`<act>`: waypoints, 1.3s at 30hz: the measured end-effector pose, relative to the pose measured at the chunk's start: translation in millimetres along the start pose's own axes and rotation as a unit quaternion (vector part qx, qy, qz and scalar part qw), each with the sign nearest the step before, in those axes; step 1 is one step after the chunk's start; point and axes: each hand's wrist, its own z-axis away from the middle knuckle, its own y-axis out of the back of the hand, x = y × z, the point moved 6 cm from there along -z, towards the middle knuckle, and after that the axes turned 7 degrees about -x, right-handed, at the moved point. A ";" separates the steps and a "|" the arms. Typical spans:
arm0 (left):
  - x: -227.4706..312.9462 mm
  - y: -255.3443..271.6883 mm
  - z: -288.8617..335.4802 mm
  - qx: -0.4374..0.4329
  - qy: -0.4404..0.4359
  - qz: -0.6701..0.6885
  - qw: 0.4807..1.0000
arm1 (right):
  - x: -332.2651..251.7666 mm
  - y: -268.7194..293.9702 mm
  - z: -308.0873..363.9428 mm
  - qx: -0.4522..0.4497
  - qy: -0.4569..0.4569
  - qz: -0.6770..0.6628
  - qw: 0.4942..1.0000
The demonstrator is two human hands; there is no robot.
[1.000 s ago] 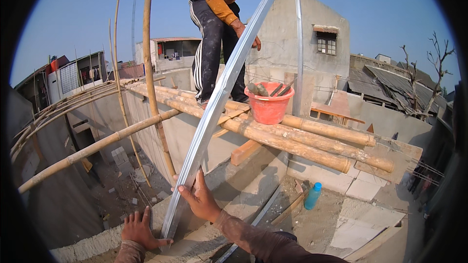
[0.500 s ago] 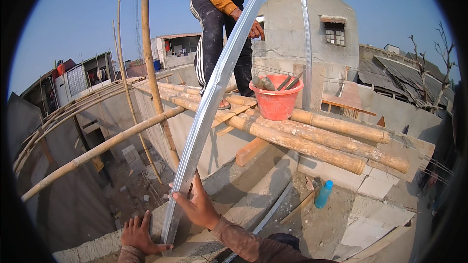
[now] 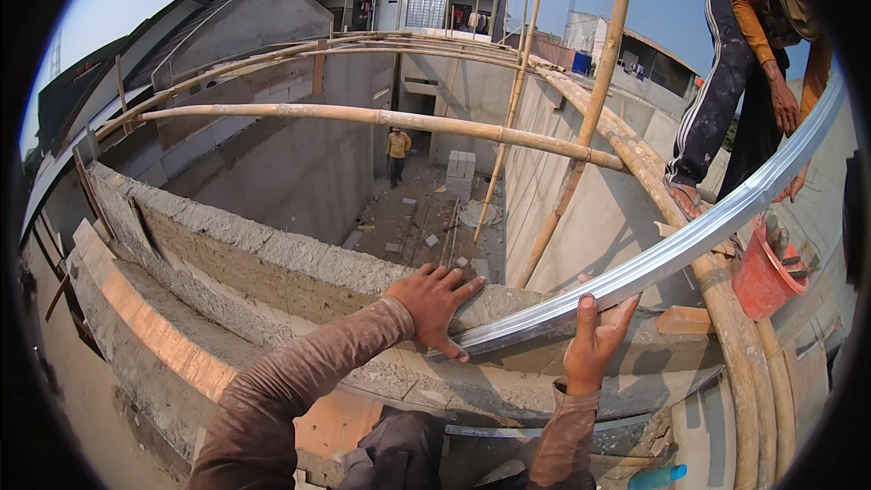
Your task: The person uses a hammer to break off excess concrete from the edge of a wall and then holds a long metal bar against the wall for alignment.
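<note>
A long, silvery ribbed metal channel (image 3: 676, 259) slopes from the concrete wall top up to the right and leaves the picture at its edge. My right hand (image 3: 590, 345) grips it near its lower end, thumb in front and a fingertip showing over the far edge. Spread flat on the rough wall top (image 3: 299, 259), my left hand (image 3: 431, 307) is open, its thumb beside the channel's lower tip. Both forearms wear dusty brown sleeves.
Bamboo poles (image 3: 372, 116) cross the deep walled room. A person (image 3: 397, 156) stands on its floor. At right, another person (image 3: 739, 63) stands on thick bamboo beside a red bucket (image 3: 767, 277) of tools. A blue bottle (image 3: 658, 477) lies low right.
My view has swung left, showing more of the room below. The channel now lies at a lower slant across the right side. My left hand remains spread at its lower end, my right on it.
</note>
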 end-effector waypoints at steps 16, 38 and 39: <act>13.8 5.9 -8.3 0.017 -0.008 -0.024 1.000 | -0.5 14.5 -2.7 -0.013 0.010 0.014 1.000; 9.9 7.2 -4.5 0.003 -0.006 -0.012 1.000 | -3.9 9.6 -2.9 -0.011 -0.011 0.022 1.000; 9.5 6.7 -4.4 0.004 -0.005 -0.012 1.000 | -3.8 10.3 -2.8 -0.006 -0.010 0.020 1.000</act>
